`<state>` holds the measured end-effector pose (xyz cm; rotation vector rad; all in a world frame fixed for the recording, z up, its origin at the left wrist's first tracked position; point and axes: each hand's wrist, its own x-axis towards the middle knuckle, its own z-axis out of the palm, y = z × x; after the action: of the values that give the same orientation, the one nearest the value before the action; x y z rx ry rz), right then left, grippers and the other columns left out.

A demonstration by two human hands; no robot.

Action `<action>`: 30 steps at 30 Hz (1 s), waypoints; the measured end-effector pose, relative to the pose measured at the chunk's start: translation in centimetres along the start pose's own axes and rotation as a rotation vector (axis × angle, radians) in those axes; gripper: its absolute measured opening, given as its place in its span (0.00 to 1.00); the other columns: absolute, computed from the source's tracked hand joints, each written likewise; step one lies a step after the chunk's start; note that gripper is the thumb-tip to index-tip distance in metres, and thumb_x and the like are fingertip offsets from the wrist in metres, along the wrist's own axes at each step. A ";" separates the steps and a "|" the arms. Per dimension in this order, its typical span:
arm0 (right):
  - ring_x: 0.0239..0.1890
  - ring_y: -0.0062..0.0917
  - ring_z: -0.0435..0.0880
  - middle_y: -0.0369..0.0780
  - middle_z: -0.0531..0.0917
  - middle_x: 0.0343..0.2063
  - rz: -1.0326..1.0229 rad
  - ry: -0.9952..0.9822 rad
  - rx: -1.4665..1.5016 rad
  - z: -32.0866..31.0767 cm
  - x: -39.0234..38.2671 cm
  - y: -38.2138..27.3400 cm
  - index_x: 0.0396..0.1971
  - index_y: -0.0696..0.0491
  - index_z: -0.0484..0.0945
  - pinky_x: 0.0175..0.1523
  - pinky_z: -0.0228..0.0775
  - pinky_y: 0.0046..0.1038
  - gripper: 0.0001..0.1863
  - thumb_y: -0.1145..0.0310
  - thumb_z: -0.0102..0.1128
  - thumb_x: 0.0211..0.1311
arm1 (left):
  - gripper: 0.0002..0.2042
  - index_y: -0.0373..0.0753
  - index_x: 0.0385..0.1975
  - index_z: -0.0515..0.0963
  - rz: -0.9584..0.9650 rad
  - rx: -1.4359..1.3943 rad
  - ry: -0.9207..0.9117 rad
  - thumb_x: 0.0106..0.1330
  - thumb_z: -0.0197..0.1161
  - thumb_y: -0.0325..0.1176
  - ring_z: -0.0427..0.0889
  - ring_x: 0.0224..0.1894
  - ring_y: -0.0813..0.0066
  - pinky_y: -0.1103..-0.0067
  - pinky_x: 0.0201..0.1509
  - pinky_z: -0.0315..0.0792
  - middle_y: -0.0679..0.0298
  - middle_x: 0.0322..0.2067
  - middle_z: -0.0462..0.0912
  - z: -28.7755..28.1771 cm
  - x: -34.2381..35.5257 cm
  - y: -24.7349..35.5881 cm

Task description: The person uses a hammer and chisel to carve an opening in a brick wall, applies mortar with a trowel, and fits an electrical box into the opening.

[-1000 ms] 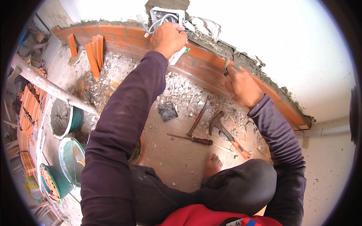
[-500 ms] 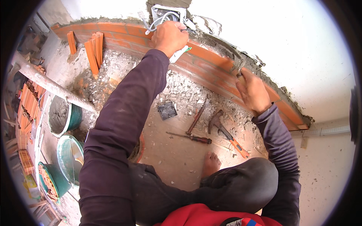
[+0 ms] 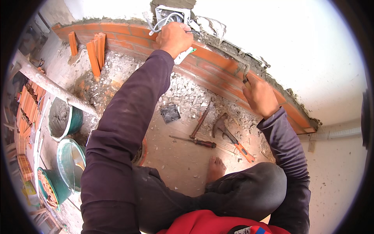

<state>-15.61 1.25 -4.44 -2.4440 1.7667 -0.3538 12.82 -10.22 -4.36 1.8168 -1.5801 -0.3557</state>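
My left hand [image 3: 174, 38] is closed at the lower edge of a white square electrical box [image 3: 174, 11] set in the wall. Grey cables [image 3: 165, 20] loop out of the box beside my fingers. What the fingertips pinch is hidden. A white flat strip with a green end [image 3: 184, 55] shows just below that hand. My right hand [image 3: 260, 96] is wrapped round the handle of a trowel [image 3: 246, 72], whose bent metal neck reaches up to the wet mortar [image 3: 249, 59] along the top of the low orange brick course [image 3: 218, 62].
A hammer [image 3: 233, 138], a screwdriver [image 3: 193, 141], a rusty metal tool [image 3: 200, 123] and a black square box [image 3: 170, 114] lie on the floor amid rubble. Loose bricks [image 3: 93, 58] stand at left. Green buckets [image 3: 72, 160] and a pole [image 3: 54, 84] are farther left.
My right hand and the trowel have shifted slightly, with the trowel's neck more upright. My left hand stays at the box. The view has moved a little.
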 end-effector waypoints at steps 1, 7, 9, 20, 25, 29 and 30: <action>0.35 0.55 0.81 0.57 0.80 0.27 -0.023 0.028 0.029 -0.1 0.2 0.3 0.37 0.59 0.74 0.39 0.72 0.49 0.09 0.70 0.57 0.60 | 0.15 0.52 0.44 0.87 0.006 0.006 0.009 0.57 0.64 0.42 0.86 0.43 0.65 0.72 0.51 0.77 0.64 0.39 0.88 0.0 0.0 -0.1; 0.34 0.54 0.80 0.56 0.79 0.26 -0.008 0.146 0.192 0.3 -0.5 0.8 0.35 0.60 0.75 0.38 0.71 0.47 0.09 0.69 0.58 0.59 | 0.15 0.52 0.43 0.87 -0.007 -0.004 0.003 0.57 0.64 0.42 0.86 0.44 0.64 0.72 0.51 0.77 0.64 0.39 0.88 0.0 -0.1 0.1; 0.33 0.55 0.80 0.56 0.79 0.26 0.015 0.152 0.220 0.3 -1.0 0.4 0.34 0.60 0.75 0.38 0.70 0.47 0.10 0.69 0.58 0.59 | 0.14 0.52 0.43 0.87 -0.007 0.003 0.007 0.57 0.64 0.42 0.86 0.44 0.64 0.71 0.51 0.77 0.64 0.39 0.88 0.0 -0.1 0.0; 0.34 0.55 0.80 0.55 0.80 0.27 -0.091 0.085 0.072 1.2 1.3 -0.2 0.30 0.62 0.73 0.40 0.73 0.49 0.10 0.69 0.58 0.58 | 0.14 0.52 0.43 0.87 -0.002 -0.021 0.002 0.57 0.64 0.42 0.86 0.43 0.64 0.71 0.49 0.78 0.63 0.37 0.89 -0.1 -0.2 0.1; 0.34 0.54 0.80 0.56 0.79 0.32 -0.054 0.059 0.191 0.5 1.8 -0.1 0.33 0.61 0.75 0.39 0.71 0.46 0.10 0.69 0.59 0.58 | 0.12 0.50 0.40 0.87 0.012 -0.050 0.011 0.56 0.62 0.37 0.86 0.42 0.63 0.70 0.49 0.77 0.62 0.33 0.88 -0.4 -0.2 0.1; 0.32 0.53 0.79 0.55 0.78 0.29 0.055 0.089 0.356 0.8 1.0 1.0 0.34 0.61 0.76 0.37 0.70 0.43 0.11 0.68 0.61 0.59 | 0.13 0.50 0.41 0.87 0.019 -0.054 0.029 0.56 0.63 0.37 0.86 0.42 0.63 0.70 0.49 0.77 0.62 0.33 0.89 -0.1 0.1 0.2; 0.31 0.53 0.79 0.55 0.78 0.28 0.079 0.087 0.366 0.7 0.7 1.1 0.34 0.61 0.76 0.36 0.70 0.42 0.11 0.68 0.61 0.59 | 0.14 0.50 0.41 0.87 0.016 -0.060 0.019 0.56 0.63 0.39 0.86 0.42 0.64 0.71 0.49 0.77 0.63 0.35 0.89 0.0 0.1 0.1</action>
<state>-16.29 0.21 -5.27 -2.1276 1.6495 -0.7141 12.73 -10.32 -4.29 1.7559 -1.5540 -0.3733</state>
